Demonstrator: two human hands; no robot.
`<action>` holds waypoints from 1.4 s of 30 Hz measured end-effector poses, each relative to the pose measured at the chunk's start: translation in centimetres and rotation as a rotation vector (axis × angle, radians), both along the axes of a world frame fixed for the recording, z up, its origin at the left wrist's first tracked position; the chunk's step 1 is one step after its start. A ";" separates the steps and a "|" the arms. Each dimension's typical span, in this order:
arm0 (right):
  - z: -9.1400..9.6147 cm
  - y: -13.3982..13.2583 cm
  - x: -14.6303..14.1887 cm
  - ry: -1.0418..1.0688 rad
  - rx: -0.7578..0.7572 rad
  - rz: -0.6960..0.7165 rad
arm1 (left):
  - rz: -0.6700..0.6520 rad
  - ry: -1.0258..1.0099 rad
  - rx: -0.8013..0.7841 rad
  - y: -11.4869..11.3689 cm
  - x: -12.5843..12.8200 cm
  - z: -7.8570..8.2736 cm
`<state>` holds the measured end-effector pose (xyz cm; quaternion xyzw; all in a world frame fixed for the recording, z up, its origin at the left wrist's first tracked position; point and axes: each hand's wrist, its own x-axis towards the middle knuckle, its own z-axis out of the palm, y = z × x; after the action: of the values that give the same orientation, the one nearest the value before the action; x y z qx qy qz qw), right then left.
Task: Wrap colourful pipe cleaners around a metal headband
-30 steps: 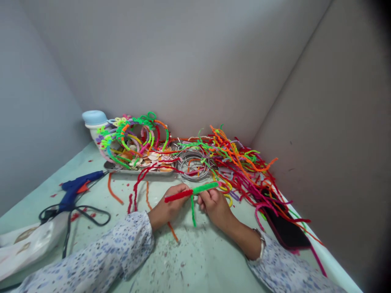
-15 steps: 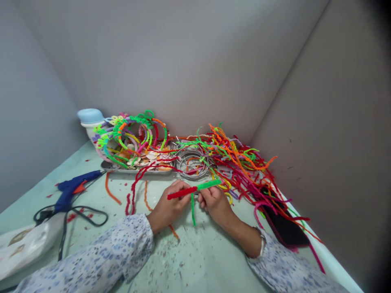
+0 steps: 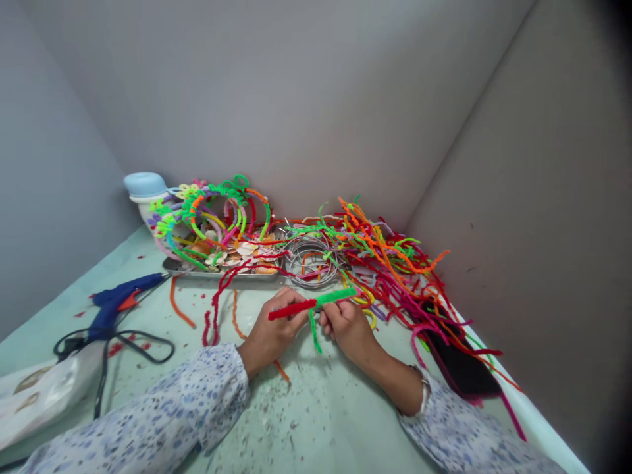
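Note:
Between my hands is a band wrapped in fuzzy pipe cleaner, with a red section (image 3: 292, 309) on the left and a green section (image 3: 336, 297) on the right. My left hand (image 3: 273, 327) is closed around the red part, fingers curled beneath it. My right hand (image 3: 348, 329) pinches under the green part, close to where the colours meet. A loose green pipe cleaner end (image 3: 315, 333) dangles between the two hands. The fingertips are partly hidden, so the exact grip is unclear.
A metal tray (image 3: 222, 275) holds shells, with pipe-cleaner hoops (image 3: 217, 197) above. Behind my hands lie wire coils (image 3: 311, 263); a pipe cleaner heap (image 3: 390, 257) and dark phone (image 3: 464, 368) are right. Left are a blue glue gun (image 3: 111, 304) and plastic bag (image 3: 49, 388).
The loose green end has swung slightly to the right and its tip sits a little higher. Both hands keep nearly the same place and hold.

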<state>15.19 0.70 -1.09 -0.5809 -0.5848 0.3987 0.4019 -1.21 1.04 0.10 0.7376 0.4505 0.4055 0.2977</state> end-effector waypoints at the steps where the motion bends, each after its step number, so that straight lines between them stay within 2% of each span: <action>1: 0.0 0.0 0.0 -0.003 0.002 0.002 | 0.004 -0.007 -0.005 0.0 0.0 0.1; 11: 0.2 -0.2 -0.3 0.012 0.004 0.012 | 0.019 -0.130 -0.112 0.1 0.1 -0.3; 16: 0.1 -0.2 -0.3 0.002 0.012 0.020 | 0.035 -0.202 -0.251 -0.4 0.3 0.3; 21: 0.4 -0.3 -0.4 -0.015 0.024 0.033 | -0.004 -0.321 -0.370 -0.7 0.5 1.1; 26: 0.3 -0.4 -0.5 -0.025 0.069 0.052 | 0.048 -0.377 -0.460 -0.2 0.6 0.8; 30: 0.0 -0.4 -0.5 -0.007 0.148 0.078 | 0.092 -0.395 -0.458 0.1 0.6 0.4; 34: -0.3 -0.3 -0.4 -0.030 0.102 0.054 | 0.054 -0.382 -0.449 0.0 0.6 0.0; 39: -0.8 -0.1 -0.4 0.009 0.115 0.034 | 0.046 -0.345 -0.333 0.3 0.5 -0.8; 42: -0.5 -0.2 -0.4 0.007 0.109 0.050 | 0.057 -0.355 -0.374 0.3 0.4 -0.8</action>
<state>14.76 0.49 -1.57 -0.5420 -0.6185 0.3784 0.4249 -0.76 1.36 -0.70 0.5739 0.4789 0.4464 0.4919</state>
